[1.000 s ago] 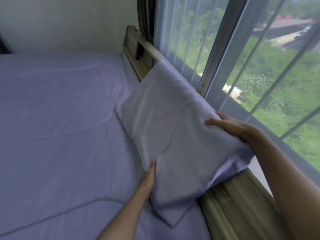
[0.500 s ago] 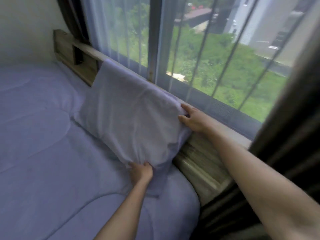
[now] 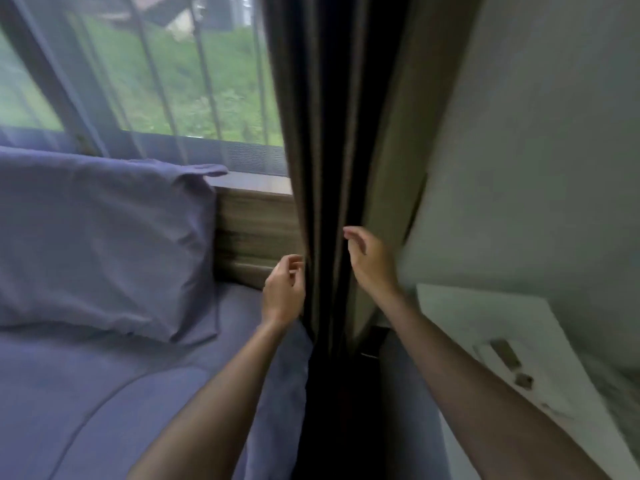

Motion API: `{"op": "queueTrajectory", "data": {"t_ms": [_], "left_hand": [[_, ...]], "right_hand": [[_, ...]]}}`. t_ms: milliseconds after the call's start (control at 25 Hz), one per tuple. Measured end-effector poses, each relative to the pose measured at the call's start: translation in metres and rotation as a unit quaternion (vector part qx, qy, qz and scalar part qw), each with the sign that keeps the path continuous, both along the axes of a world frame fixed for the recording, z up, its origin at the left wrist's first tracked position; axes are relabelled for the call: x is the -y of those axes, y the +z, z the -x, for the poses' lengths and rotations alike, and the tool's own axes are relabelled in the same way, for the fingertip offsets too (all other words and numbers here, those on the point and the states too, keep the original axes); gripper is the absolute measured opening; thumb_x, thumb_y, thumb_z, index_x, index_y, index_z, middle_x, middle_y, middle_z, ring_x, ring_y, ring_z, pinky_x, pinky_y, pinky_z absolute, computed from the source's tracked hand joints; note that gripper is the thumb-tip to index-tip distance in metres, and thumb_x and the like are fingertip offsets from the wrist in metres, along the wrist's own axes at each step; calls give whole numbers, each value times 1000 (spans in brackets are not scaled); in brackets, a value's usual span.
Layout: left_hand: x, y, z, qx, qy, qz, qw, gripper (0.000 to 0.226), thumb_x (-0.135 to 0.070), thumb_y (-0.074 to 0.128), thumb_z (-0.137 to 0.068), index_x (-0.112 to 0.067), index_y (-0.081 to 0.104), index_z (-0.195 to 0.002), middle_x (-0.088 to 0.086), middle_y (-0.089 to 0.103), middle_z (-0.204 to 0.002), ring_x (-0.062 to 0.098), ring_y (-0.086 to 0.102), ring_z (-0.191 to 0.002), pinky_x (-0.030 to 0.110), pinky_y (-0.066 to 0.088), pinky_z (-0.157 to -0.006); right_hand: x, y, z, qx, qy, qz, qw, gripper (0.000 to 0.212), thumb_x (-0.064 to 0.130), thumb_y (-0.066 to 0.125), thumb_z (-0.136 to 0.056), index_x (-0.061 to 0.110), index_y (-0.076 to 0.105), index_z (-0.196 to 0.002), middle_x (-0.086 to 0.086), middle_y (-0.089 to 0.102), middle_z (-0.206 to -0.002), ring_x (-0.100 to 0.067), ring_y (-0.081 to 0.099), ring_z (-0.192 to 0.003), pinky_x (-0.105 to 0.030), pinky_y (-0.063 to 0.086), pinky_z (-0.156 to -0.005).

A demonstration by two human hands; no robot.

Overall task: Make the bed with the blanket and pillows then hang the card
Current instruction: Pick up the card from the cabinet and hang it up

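Observation:
A lilac pillow (image 3: 100,244) leans upright against the wooden headboard (image 3: 256,230) under the window. The lilac blanket (image 3: 104,393) lies spread flat over the bed below it. My left hand (image 3: 282,292) hovers to the right of the pillow, fingers loosely curled, holding nothing. My right hand (image 3: 370,261) is raised in front of the dark curtain (image 3: 332,168), fingers apart and empty. Both hands are off the pillow. No card shows clearly.
The dark curtain hangs down between bed and wall. A barred window (image 3: 173,81) with a sheer drape is behind the headboard. At the right stands a white bedside surface (image 3: 485,327) with a few small blurred objects (image 3: 507,355) on it.
Both hands have let go of the pillow and moved right, toward the curtain. My view has swung right, so the pillow now sits at the left and the bedside surface has appeared.

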State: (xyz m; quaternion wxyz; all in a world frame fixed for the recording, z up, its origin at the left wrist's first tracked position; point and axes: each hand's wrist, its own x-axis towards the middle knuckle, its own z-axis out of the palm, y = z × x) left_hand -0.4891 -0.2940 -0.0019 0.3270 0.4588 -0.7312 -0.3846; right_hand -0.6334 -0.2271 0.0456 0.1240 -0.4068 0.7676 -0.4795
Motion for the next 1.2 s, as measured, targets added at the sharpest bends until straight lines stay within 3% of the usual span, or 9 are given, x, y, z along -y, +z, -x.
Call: {"op": "queueTrajectory", "data": {"t_ms": [80, 280, 400, 520, 640, 800, 1000, 1200], "left_hand": [[-35, -8, 27, 17, -85, 3, 996, 19, -23, 52, -94, -24, 61, -110, -1, 71, -98, 20, 67, -90, 38, 55, -81], [-129, -38, 94, 127, -256, 48, 957, 26, -23, 46, -96, -23, 60, -118, -2, 66, -117, 19, 63, -103, 28, 48, -84], [-181, -57, 130, 185, -353, 56, 916, 30, -22, 43, -97, -24, 56, -125, -4, 59, -127, 18, 58, -113, 29, 46, -91], [-228, -75, 163, 216, -403, 38, 889, 32, -18, 42, -97, -23, 52, -128, -4, 54, -131, 17, 56, -115, 31, 47, -94], [-273, -100, 200, 270, -415, 18, 869, 39, -19, 42, -97, -21, 45, -136, -1, 48, -137, 20, 55, -117, 36, 47, -97], [-316, -134, 244, 347, -401, -50, 846, 50, -24, 43, -97, -16, 32, -145, 7, 41, -145, 25, 45, -129, 39, 40, -106], [-350, -169, 288, 359, -324, -157, 861, 63, -29, 47, -96, -10, 20, -149, 14, 36, -150, 31, 38, -137, 40, 33, -111], [-366, -184, 317, 312, -231, -199, 900, 65, -31, 51, -93, -11, 24, -149, 14, 39, -148, 31, 41, -135, 38, 34, -111]], "right_hand": [[-49, -14, 22, -4, -62, 10, 998, 25, 18, 50, -94, 15, 68, -111, -4, 72, -106, -18, 66, -99, -33, 51, -87], [-169, -56, 83, -19, -188, -18, 982, 25, 11, 51, -89, 15, 68, -107, -2, 72, -104, -21, 65, -100, -34, 51, -88], [-236, -81, 118, -46, -238, -80, 967, 26, 10, 51, -91, 15, 67, -111, -3, 70, -111, -23, 59, -108, -31, 45, -90], [-296, -109, 155, -43, -252, -147, 956, 26, 12, 52, -91, 15, 66, -113, -6, 68, -114, -28, 59, -109, -42, 49, -92], [-344, -138, 198, -41, -228, -235, 944, 29, 15, 51, -92, 14, 62, -119, -10, 65, -119, -30, 56, -112, -44, 47, -93], [-380, -173, 248, 8, -177, -352, 919, 38, 26, 47, -95, 17, 50, -132, -8, 48, -140, -28, 42, -128, -43, 37, -102], [-396, -215, 292, 74, -111, -414, 900, 57, 33, 45, -95, 15, 30, -147, -6, 27, -156, -27, 28, -141, -47, 30, -110], [-396, -240, 299, 101, -85, -393, 910, 58, 26, 44, -95, 10, 27, -147, -10, 32, -153, -28, 36, -136, -41, 35, -106]]}}
